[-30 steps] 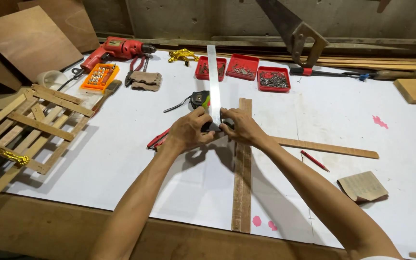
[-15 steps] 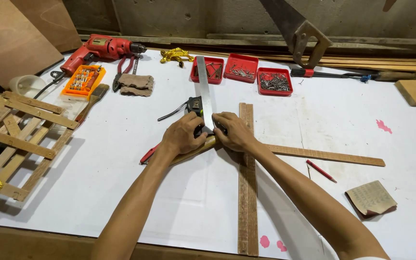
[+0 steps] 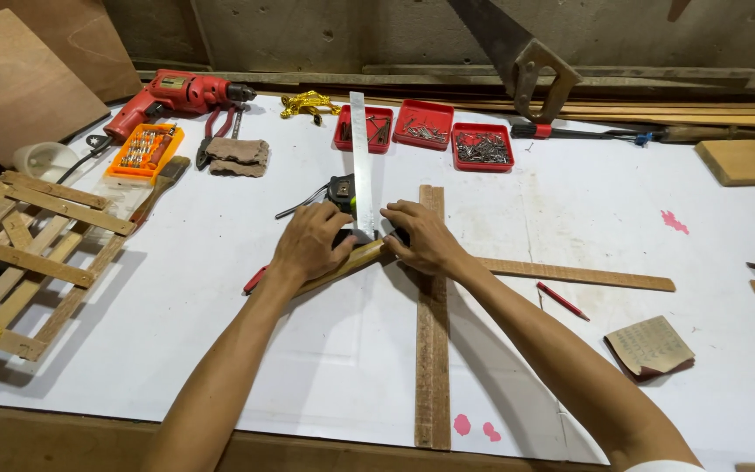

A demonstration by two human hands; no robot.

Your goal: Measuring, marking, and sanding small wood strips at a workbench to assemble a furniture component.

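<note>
Steel try square (image 3: 361,157) lies mid-table, its stock pressed flat by left hand (image 3: 312,245) and right hand (image 3: 421,236) across a wooden slat (image 3: 432,350).

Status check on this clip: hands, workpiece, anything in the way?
Left hand and right hand both press a metal square onto the crossed wood strips. Tape measure sits right behind the left hand.

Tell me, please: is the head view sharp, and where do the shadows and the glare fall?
Head view: sharp overall, no motion blur on the left hand or right hand; soft shadows fall right of the forearms and of the wooden lattice; the metal ruler shines mildly; the white table is bright; straight edges bend slightly near the borders.
</note>
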